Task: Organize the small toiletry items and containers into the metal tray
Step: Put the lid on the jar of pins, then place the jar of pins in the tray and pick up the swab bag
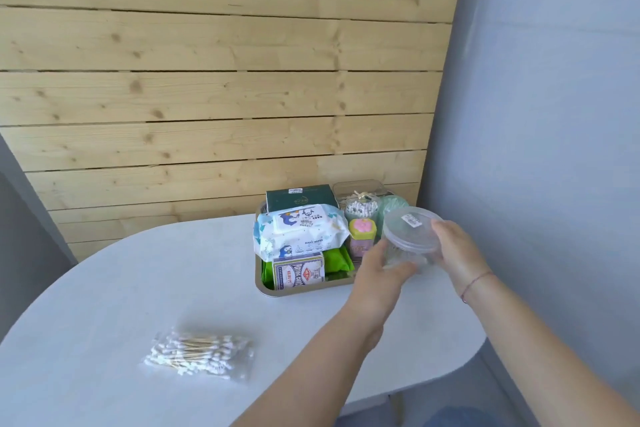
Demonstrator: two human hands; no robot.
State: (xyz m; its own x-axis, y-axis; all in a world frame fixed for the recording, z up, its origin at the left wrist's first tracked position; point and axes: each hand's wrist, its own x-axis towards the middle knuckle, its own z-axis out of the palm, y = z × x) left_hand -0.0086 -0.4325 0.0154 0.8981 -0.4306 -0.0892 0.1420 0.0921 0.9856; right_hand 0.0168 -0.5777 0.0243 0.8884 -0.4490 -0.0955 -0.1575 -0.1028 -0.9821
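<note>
Your left hand (379, 269) fingers curl round the clear jar (410, 234) body, right hand (457, 250) fingers on its lid. Jar tilted, lid toward you, held over the metal tray (304, 292) at its near right corner; the rest of the tray lies just left.

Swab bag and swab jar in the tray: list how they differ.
The swab bag lies flat on the table, outside the tray; the swab jar stands upright inside it. The bag's swabs lie sideways; the jar's stand on end. Both are clear and hold cotton swabs.
</note>
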